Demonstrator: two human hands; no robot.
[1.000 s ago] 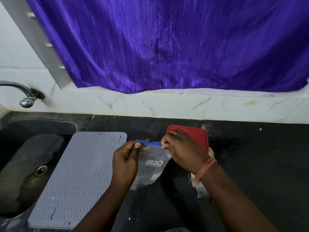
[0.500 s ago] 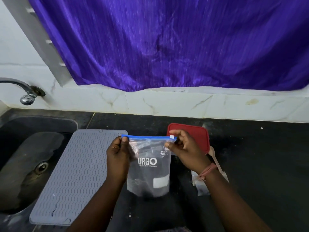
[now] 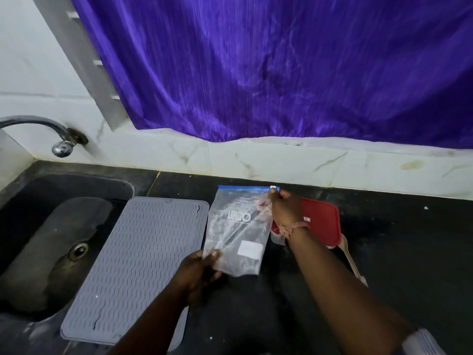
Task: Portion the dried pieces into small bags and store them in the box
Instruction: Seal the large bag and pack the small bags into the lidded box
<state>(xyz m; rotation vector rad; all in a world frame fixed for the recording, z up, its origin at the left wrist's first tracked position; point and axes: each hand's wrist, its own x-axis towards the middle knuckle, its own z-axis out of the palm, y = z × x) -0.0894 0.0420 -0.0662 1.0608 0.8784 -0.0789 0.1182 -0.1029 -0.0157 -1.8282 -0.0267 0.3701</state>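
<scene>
Two hands on one bag, and well apart from each other. My left hand (image 3: 198, 269) pinches the lower left corner of the clear zip bag (image 3: 238, 231); my right hand (image 3: 284, 210) pinches the top right corner, right at the white slider on the blue zip strip (image 3: 247, 187). The bag hangs stretched flat between them, above the dark counter (image 3: 396, 239). I can't tell whether any dried pieces are inside; the plastic is blurred. Red-lidded box (image 3: 322, 221) sits just beyond my right wrist, lid on, with a pale spoon (image 3: 349, 254) beside it on the near side. Grey ribbed mat (image 3: 138, 265) lies left of my left hand, sink (image 3: 51, 239) farther left. Judgement: this is the bag-handling step, zip either being drawn or checked, with storing not yet done. The next move calls for a steady hold at the bottom while the slider travels along the strip, then a free hand to lift the red lid before the bag can go in.
</scene>
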